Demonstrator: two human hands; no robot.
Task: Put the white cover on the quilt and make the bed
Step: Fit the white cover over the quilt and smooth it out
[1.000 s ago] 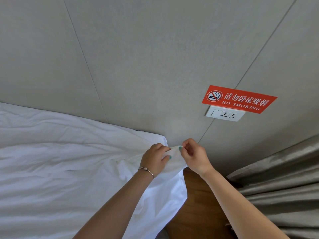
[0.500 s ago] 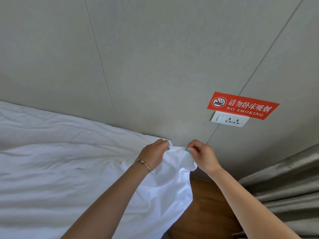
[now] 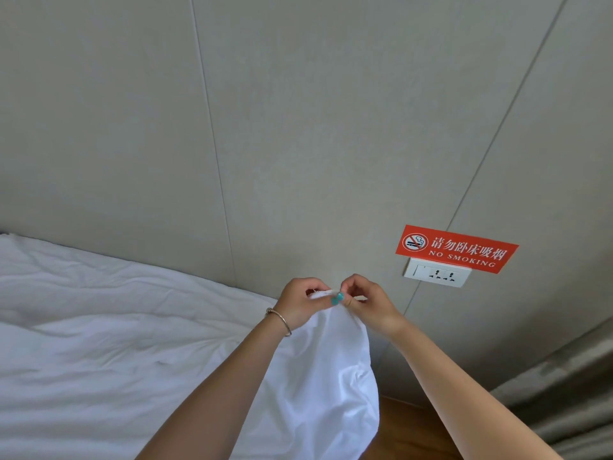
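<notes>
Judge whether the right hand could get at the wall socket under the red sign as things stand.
Probably yes: the right hand pinches the white cover's corner, and only bare wall lies between it and the wall socket, though it must let go first.

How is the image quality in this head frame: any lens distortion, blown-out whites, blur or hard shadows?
Head view: wide-angle bending shows in the wall panel seams, which splay outward. Light is soft and even, with no hard shadows. The white cover is bright but keeps its creases. The left hand and right hand, both pinching the cover's corner, are sharp, and the red sign is legible.
</notes>
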